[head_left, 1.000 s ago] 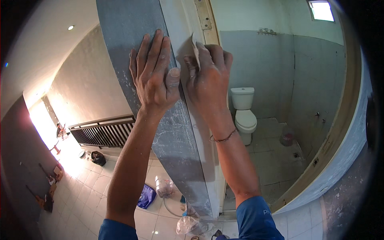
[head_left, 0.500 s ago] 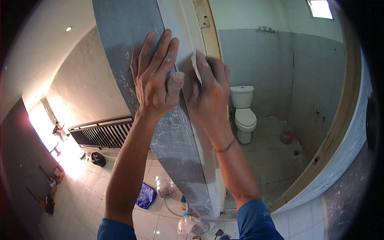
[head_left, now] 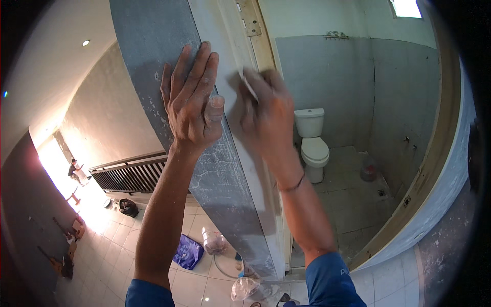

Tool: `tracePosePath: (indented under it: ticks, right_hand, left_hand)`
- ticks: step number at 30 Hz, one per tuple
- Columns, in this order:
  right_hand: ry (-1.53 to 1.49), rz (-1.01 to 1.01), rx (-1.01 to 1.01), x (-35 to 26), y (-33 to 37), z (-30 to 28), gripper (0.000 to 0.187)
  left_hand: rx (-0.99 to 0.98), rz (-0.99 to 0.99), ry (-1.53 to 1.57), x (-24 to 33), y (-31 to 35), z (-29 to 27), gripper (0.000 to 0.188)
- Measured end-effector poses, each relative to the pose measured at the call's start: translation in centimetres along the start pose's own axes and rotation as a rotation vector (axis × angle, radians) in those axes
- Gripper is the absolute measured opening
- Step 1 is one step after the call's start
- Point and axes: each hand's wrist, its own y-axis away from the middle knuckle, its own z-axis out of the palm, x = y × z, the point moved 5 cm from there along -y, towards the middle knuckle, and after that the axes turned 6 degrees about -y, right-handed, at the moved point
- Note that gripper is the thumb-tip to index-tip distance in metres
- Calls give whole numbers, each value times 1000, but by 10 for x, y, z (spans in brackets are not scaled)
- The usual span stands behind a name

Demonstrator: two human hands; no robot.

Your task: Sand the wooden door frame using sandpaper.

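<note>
My left hand (head_left: 192, 105) lies flat on the grey face of a wall end (head_left: 222, 179), fingers stretched upward and thumb apart, near the corner edge. Dust whitens its fingers. My right hand (head_left: 271, 115), blurred by motion, is closed on a thin pale folded sheet, apparently sandpaper (head_left: 249, 84). It presses this against the whitish narrow side of the wall (head_left: 217, 30), beside the cream door frame (head_left: 265, 53). Only an edge of the sheet shows; my fingers hide the rest.
Right of the frame, a bathroom holds a white toilet (head_left: 314, 148). Below left are a purple bag (head_left: 187, 252), a clear plastic bag (head_left: 244, 288) and a dark railing (head_left: 130, 174). A person (head_left: 75, 170) is at the far left, near a black bag (head_left: 128, 207) and tools along the wall.
The whole view has shifted slightly, moving the wall leftward in the picture. My right hand has slid a little toward the door frame with the sheet. My left hand keeps its place on the wall.
</note>
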Motion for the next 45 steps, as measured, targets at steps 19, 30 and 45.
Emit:
tracePosePath:
  ticks: [19,30,45]
  right_hand:
    - [-34,119,-183,5,-22,-1,13]
    - [-346,643,-176,31,-4,-14,26]
    - [-182,630,-254,26,53,-25,22]
  left_hand:
    - [-58,-13,-25,2,1,0,55]
    - [-94,14,-91,3,-1,1,53]
    - [-53,3,-101,8,0,3,53]
